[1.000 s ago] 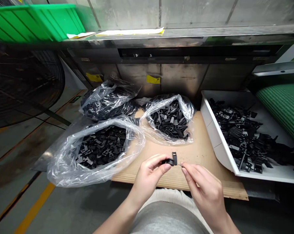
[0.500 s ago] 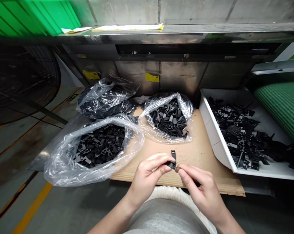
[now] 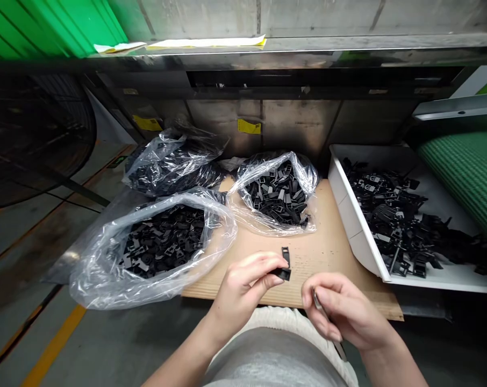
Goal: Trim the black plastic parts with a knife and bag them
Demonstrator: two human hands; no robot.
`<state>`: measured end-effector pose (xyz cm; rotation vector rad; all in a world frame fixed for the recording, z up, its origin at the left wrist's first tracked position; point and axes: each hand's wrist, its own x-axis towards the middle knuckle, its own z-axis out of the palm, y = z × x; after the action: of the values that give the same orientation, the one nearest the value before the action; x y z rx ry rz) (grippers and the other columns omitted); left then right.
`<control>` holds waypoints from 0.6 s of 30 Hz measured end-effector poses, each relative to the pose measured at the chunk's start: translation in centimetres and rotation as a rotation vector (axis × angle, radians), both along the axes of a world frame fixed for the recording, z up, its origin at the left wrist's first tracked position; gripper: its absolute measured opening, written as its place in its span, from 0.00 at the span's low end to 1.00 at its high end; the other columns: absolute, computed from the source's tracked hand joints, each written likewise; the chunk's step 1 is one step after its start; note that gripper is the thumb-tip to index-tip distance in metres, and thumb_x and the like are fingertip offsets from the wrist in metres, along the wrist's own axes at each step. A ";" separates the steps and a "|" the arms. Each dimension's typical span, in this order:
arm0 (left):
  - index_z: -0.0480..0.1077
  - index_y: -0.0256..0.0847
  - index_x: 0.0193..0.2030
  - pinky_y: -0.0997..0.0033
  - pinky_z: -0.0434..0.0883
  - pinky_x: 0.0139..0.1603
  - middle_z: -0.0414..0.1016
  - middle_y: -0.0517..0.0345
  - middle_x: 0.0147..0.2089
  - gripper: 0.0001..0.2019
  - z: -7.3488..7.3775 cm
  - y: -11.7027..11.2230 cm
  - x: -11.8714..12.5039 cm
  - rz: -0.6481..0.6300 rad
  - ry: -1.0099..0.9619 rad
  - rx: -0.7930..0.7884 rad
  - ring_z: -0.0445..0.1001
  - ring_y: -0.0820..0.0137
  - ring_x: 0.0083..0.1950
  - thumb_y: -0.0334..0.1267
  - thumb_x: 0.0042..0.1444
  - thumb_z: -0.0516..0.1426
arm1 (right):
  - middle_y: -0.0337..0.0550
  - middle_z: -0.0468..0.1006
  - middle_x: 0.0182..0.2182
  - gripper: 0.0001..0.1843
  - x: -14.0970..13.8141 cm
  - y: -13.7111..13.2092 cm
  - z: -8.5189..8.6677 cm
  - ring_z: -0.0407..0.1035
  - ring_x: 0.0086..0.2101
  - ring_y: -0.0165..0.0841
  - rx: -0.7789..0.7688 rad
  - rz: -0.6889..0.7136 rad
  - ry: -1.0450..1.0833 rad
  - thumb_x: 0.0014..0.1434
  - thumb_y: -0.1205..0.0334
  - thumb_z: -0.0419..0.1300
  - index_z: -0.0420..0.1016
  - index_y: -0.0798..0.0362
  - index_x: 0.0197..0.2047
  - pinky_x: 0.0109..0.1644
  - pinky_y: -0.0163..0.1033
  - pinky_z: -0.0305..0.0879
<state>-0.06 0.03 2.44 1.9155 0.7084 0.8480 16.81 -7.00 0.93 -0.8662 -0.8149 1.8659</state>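
Note:
My left hand pinches a small black plastic part between thumb and fingertips, over the front of the cardboard sheet. A narrow black piece with a square hole juts up just beyond my fingertips. I cannot tell whether it belongs to the same part or is a second one. To the right, apart from the part, my right hand is closed around a thin metal tool. Only a short length of that tool shows between thumb and fingers; the rest is hidden.
Two open clear bags, one at left and one at the back, hold black plastic pieces. Behind them lies another filled bag. A white tray of black parts stands right, beside a green belt. A fan is far left.
My right hand has moved away from the black part, rightward and slightly down, and its fingers have curled round the tool. My left hand keeps its hold. The view has shifted slightly.

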 end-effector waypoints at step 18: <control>0.70 0.34 0.41 0.67 0.69 0.45 0.75 0.46 0.40 0.12 -0.2 0.5 0.0 -0.126 -0.015 0.441 0.72 0.67 0.43 0.21 0.52 0.52 | 0.38 0.66 0.19 0.13 -1.1 -0.8 1.0 0.60 0.21 0.28 0.420 -0.372 -1.018 0.59 0.61 0.48 0.69 0.55 0.28 0.24 0.31 0.57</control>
<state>-0.08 0.57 2.27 2.3117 0.4061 0.9978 15.67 -7.77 1.96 -1.5663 -1.4515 0.7971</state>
